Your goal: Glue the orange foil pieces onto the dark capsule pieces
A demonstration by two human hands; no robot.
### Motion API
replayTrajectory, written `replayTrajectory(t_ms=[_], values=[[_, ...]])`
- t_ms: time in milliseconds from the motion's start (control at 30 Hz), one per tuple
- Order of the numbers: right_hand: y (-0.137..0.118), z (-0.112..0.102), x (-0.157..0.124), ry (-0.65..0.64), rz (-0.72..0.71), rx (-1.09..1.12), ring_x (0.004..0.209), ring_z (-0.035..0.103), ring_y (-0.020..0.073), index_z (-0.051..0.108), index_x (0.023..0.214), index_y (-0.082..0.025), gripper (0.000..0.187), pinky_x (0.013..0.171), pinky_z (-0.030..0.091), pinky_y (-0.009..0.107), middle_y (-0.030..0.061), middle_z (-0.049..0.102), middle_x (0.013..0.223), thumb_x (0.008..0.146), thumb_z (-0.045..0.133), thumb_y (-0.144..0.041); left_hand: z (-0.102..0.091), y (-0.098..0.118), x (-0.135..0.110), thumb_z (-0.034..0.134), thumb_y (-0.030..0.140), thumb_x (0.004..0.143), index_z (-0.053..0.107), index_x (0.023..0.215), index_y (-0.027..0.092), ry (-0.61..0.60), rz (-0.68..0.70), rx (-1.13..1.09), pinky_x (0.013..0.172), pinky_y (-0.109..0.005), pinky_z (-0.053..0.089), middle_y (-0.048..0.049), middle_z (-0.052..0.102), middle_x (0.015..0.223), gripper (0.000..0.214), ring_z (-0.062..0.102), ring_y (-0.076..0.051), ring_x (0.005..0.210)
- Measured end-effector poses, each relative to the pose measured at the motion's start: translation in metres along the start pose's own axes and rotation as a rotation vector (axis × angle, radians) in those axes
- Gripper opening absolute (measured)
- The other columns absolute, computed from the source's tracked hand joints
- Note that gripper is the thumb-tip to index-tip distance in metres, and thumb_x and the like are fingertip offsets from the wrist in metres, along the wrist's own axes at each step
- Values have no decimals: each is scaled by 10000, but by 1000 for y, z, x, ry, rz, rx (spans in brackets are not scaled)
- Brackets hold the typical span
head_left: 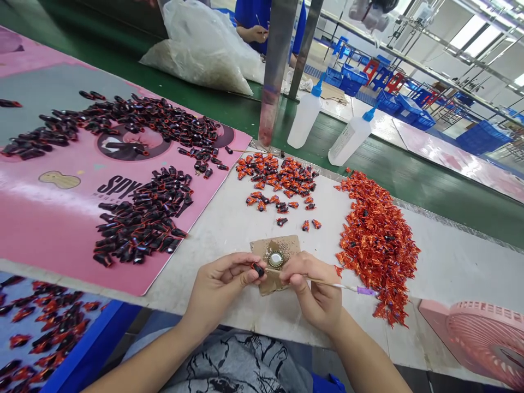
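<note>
My left hand [224, 279] pinches a small black part with an orange edge [257, 269] between thumb and fingertips. In my right hand [314, 289] is a thin wooden stick [327, 282] with a purple piece [365, 291] on its rear end. The stick's front tip points at the black part; whether they touch is too small to tell. Just beyond both hands, a bottle cap [275, 258] with something pale inside rests on a stained piece of cardboard [292, 244]. Past it lie loose orange-and-black pieces [282, 174].
A heap of small orange pieces [376, 234] lies right, near a pink fan [483, 333]. Black parts [143, 218] cover areas of the pink mat [53, 229]. Two white bottles [305, 121] stand behind, beside a metal post [275, 71]. A blue bin [90, 349] sits lower left. Another person [251, 24] is opposite.
</note>
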State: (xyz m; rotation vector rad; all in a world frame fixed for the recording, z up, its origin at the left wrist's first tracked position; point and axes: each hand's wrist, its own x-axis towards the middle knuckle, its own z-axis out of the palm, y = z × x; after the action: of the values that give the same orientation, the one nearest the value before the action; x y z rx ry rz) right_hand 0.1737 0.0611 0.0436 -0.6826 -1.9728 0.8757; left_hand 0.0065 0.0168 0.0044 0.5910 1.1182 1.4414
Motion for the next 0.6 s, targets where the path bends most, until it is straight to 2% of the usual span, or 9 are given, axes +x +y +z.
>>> replayTrajectory(t_ms=[333,600], values=[[-1,4,1,-46,-27,-25,672,676,159,621,826,-213,300,628,536,290,37,702,696,1024,418,-313,-1,0,-1,920,348,565,788,741,182,-18,25,45,557,-265,626,-71,786,719,275,713,-187,554],[2,3,-1,0,15,-46,629,655,156,634,783,-207,322,591,531,280,40,693,665,1017,441,-317,-1,-1,-2,887,304,641,817,786,243,-83,111,74,585,-244,627,-64,800,793,173,743,-196,644]])
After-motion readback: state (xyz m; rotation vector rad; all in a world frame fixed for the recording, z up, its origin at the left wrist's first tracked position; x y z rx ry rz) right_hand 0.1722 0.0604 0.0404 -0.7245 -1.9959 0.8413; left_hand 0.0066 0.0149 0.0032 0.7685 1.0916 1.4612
